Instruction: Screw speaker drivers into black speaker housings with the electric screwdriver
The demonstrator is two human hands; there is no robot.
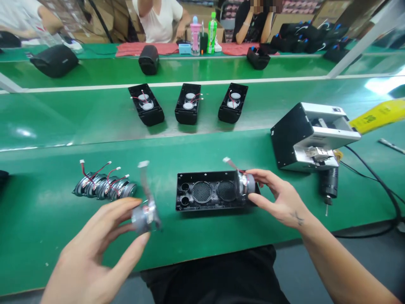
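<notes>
Speaker driver [144,217] is sitting clamped between thumb and fingers of our left hand [91,249] at lower left, its lead [144,181] pointing upward, probably to be clear of the grip. Right of centre, our right hand [281,198] is clasping a second driver [246,184] by its sides, seemingly to leave its face free, above the right end of the open housing [214,192]; whether they are touching we cannot tell. That housing is lying open side up at centre, presumably to expose its grilles [201,192]. At left, a row of drivers [106,185] is standing side by side, likely for easy grasping. Three fitted housings [187,116] are lying at upper centre, perhaps leaving working space free.
</notes>
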